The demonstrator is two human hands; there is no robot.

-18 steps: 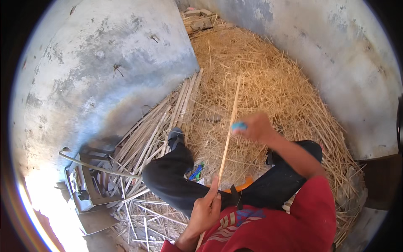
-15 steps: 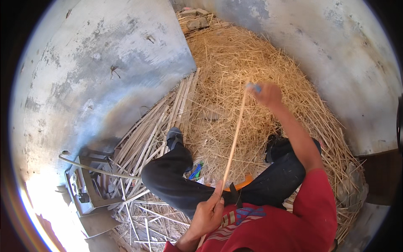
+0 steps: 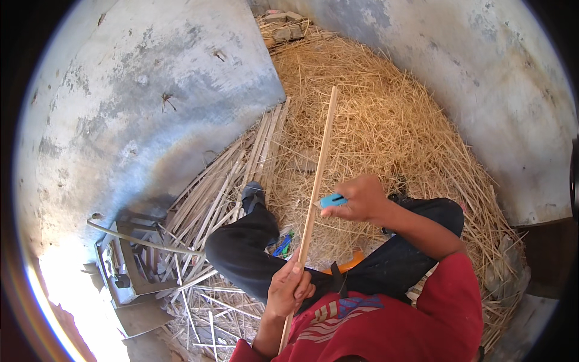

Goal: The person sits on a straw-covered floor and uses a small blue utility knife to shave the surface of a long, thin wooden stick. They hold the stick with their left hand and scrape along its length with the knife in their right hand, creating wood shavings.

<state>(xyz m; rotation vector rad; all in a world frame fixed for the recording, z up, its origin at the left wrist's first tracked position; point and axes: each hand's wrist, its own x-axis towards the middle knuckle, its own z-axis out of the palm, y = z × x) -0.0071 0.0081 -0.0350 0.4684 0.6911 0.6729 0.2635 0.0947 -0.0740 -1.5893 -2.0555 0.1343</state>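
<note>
A long, pale wooden strip (image 3: 322, 154) slants up from my lap over the straw. My left hand (image 3: 288, 288) is closed around its lower part, with the thumb along it. In my right hand (image 3: 362, 199) is a light blue utility knife (image 3: 333, 200), gripped in a fist beside the middle of the strip. The tip of the knife points at the strip's right edge; whether the blade touches it I cannot tell. Beyond my left hand, the strip's lower end runs down past my red shirt.
Thin straw shavings (image 3: 368, 102) heap between my legs and the walls. Long strips (image 3: 211, 181) lie in a pile at the left, near a wooden frame (image 3: 136, 265). An orange object (image 3: 351, 261) and a blue-green item (image 3: 282, 246) lie between my thighs.
My right hand has come back from the strip's far end toward my body with the knife. The strip has swung a little left and stands more upright; my left hand still grips it.
</note>
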